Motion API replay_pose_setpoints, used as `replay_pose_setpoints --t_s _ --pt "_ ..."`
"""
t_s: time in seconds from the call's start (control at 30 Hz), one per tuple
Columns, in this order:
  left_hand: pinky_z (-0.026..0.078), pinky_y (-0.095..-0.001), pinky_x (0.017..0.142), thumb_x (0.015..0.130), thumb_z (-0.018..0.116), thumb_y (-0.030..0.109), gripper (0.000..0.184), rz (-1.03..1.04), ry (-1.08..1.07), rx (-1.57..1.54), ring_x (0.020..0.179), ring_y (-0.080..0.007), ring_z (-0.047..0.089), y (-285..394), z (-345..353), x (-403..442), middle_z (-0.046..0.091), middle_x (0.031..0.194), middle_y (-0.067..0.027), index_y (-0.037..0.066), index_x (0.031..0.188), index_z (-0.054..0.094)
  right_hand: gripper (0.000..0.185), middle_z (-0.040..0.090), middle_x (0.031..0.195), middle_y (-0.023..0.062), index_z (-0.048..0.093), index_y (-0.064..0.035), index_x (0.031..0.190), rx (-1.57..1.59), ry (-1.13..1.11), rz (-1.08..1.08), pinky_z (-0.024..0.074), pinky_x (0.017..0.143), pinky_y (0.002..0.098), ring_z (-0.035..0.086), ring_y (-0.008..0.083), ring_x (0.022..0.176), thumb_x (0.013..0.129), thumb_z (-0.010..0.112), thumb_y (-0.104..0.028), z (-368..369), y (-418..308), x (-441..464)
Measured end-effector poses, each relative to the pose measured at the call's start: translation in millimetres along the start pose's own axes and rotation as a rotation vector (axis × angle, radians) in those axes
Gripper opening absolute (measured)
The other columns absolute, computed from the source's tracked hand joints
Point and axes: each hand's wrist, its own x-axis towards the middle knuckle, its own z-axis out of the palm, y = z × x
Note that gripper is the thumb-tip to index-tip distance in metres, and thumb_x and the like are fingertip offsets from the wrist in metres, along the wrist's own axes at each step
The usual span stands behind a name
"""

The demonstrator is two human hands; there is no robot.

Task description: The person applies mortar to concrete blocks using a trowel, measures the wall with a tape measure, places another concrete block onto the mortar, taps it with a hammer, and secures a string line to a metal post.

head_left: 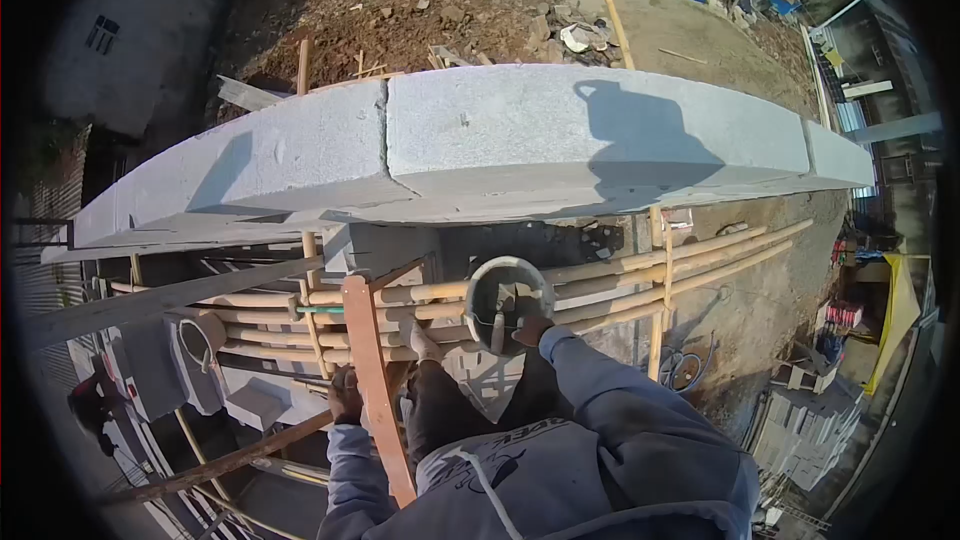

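A round bucket (545, 290) stands on the bamboo poles in front of me, with dark contents and a light handle-like piece (498, 332) inside. My right hand (532, 330) is at its near right rim with the fingers curled over the edge. Whether it also touches the piece inside cannot be made out. To the left, my left hand (345, 395) is closed beside a long orange-brown plank (370, 360). A rough wooden pole (240, 455) runs up close to that hand. What its fingers hold is hidden. My bare foot (420, 340) rests on the bamboo.
A wall of pale blocks (490, 130) curves across the view beyond the bucket. Long bamboo poles (620, 290) form the platform, with gaps showing ground far below. Another bucket (200, 340) and a grey block (255, 405) lie at left. Stacked slabs (805, 430) are below right.
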Motion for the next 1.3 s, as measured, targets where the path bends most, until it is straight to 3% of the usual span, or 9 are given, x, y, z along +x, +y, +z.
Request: replay_pose_setpoints --t_s 0.03,0.1,0.3,0.4,0.53,0.97,1.03,1.13,1.3 --pt "0.049 -0.0389 0.075 0.091 0.050 0.035 0.037 -0.091 0.061 0.019 0.079 -0.0264 0.063 -3 8 19 0.066 0.091 -0.0151 0.002 0.102 0.063 0.047 0.059 0.113 0.0211 0.061 -0.0016 0.109 0.064 0.010 0.079 0.0425 0.092 0.0436 0.055 0.0357 0.108 0.079 0.051 -0.036 -11 3 -11" --pt "0.050 -0.0322 0.062 0.092 0.047 0.038 0.040 0.205 -0.098 0.228 0.073 -0.0209 0.062 115 26 26 0.066 0.083 -0.0136 0.002 0.101 0.064 0.045 0.054 0.124 0.0191 0.060 -0.0036 0.115 0.115 0.016 0.128 0.0391 0.098 0.0417 0.050 0.0338 0.118 0.080 0.049 -0.028 -30 12 -32" --pt "0.049 -0.0306 0.050 0.091 0.050 0.036 0.038 0.312 -0.235 0.092 0.068 -0.0171 0.062 340 125 15 0.065 0.081 -0.0118 0.000 0.090 0.063 0.046 0.061 0.108 0.0220 0.060 0.0002 0.103 0.342 0.300 0.019 0.0439 0.089 0.0459 0.057 0.0376 0.103 0.077 0.056 -0.037 -6 117 -34" --pt "0.049 -0.0295 0.066 0.092 0.052 0.024 0.030 0.783 -0.249 0.555 0.077 -0.0195 0.062 428 169 -8 0.065 0.088 -0.0135 -0.003 0.098 0.063 0.043 0.060 0.108 0.0223 0.059 0.0001 0.099 0.470 0.298 0.111 0.0444 0.087 0.0459 0.056 0.0377 0.104 0.077 0.057 -0.037 -66 175 -85" --pt "0.045 -0.0310 0.082 0.092 0.052 0.015 0.025 0.877 -0.387 0.113 0.088 -0.0204 0.060 560 227 -57 0.065 0.095 -0.0148 -0.004 0.105 0.062 0.040 0.061 0.104 0.0213 0.060 -0.0020 0.098 0.499 0.351 0.111 0.0445 0.085 0.0461 0.054 0.0373 0.106 0.076 0.057 -0.035 -27 260 -75" --pt "0.036 -0.0338 0.099 0.094 0.049 0.023 0.039 1.231 -0.522 0.014 0.114 -0.0221 0.052 702 371 -92 0.057 0.120 -0.0165 -0.004 0.122 0.053 0.041 0.062 0.097 0.0229 0.063 -0.0003 0.095 0.844 0.735 0.743 0.0468 0.080 0.0455 0.060 0.0373 0.091 0.080 0.059 -0.038 74 370 -278" --pt "0.036 -0.0336 0.099 0.094 0.050 0.024 0.041 1.287 -0.603 0.047 0.114 -0.0219 0.052 722 399 -100 0.057 0.121 -0.0160 -0.004 0.124 0.052 0.038 0.064 0.092 0.0206 0.064 -0.0002 0.088 0.791 0.885 0.822 0.0477 0.075 0.0455 0.062 0.0349 0.085 0.080 0.059 -0.037 120 395 -285" --pt "0.038 -0.0345 0.096 0.092 0.054 0.024 0.039 1.249 -0.731 0.077 0.111 -0.0246 0.054 741 439 -113 0.059 0.118 -0.0168 -0.001 0.122 0.054 0.034 0.066 0.082 0.0156 0.065 -0.0013 0.082 0.413 0.661 0.730 0.0498 0.068 0.0417 0.064 0.0292 0.075 0.081 0.057 -0.035 142 399 -338" --pt "0.039 -0.0337 0.094 0.093 0.054 0.021 0.037 1.279 -0.704 0.114 0.108 -0.0235 0.055 747 492 -98 0.059 0.115 -0.0167 -0.002 0.122 0.054 0.027 0.064 0.077 0.0093 0.063 -0.0062 0.080 1.261 0.550 0.933 0.0502 0.064 0.0400 0.062 0.0231 0.067 0.085 0.051 -0.030 173 408 -389"
